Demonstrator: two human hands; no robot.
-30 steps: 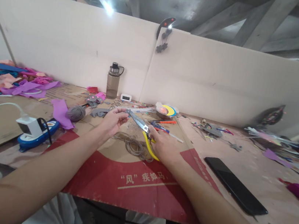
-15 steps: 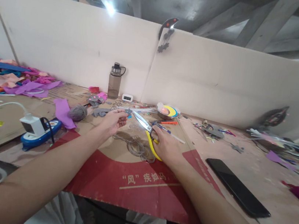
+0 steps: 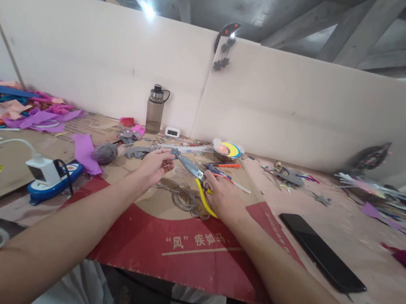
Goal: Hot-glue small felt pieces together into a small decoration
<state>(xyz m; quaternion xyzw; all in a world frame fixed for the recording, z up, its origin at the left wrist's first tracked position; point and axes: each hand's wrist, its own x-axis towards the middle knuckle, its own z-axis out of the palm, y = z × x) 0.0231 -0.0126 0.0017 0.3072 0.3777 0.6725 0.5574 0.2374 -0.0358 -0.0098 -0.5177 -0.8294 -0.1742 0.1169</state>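
Observation:
My right hand [image 3: 224, 194] is closed around the yellow-handled scissors [image 3: 189, 165], whose blades point up and left. At the blade tips, my left hand [image 3: 156, 166] pinches a small grey piece [image 3: 174, 152], too small to make out fully. Below the scissors, a loose coil of grey cord [image 3: 185, 200] lies on the red and brown cardboard sheet [image 3: 187, 263]. Left of my left hand are a grey cut-out piece [image 3: 136, 152] and a ball of grey yarn [image 3: 105, 153].
A water bottle [image 3: 155, 110] and a small white digital clock [image 3: 172, 132] stand by the partition. Pens and an orange tool [image 3: 229, 165] lie behind my right hand. A phone [image 3: 321, 251] is at right, a blue power strip [image 3: 55, 182] at left.
The scissors have turned slightly in my right hand; their blades look darker and appear closer together, with the tips at the grey piece. My left hand has barely moved.

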